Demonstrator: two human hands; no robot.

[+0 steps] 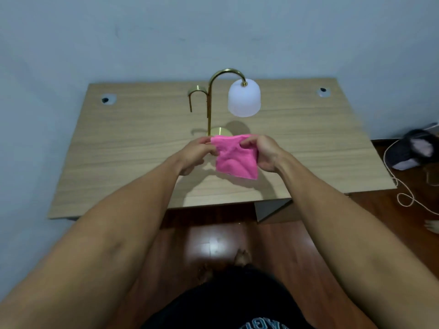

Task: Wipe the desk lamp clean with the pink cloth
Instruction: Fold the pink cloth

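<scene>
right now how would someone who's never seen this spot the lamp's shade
Find the wooden desk against the pale wall. Near its back middle stands a desk lamp with a brass stem arching right. The shade hangs from that arch: a white, frosted dome, unlike the small bare brass hook on the left.
</scene>
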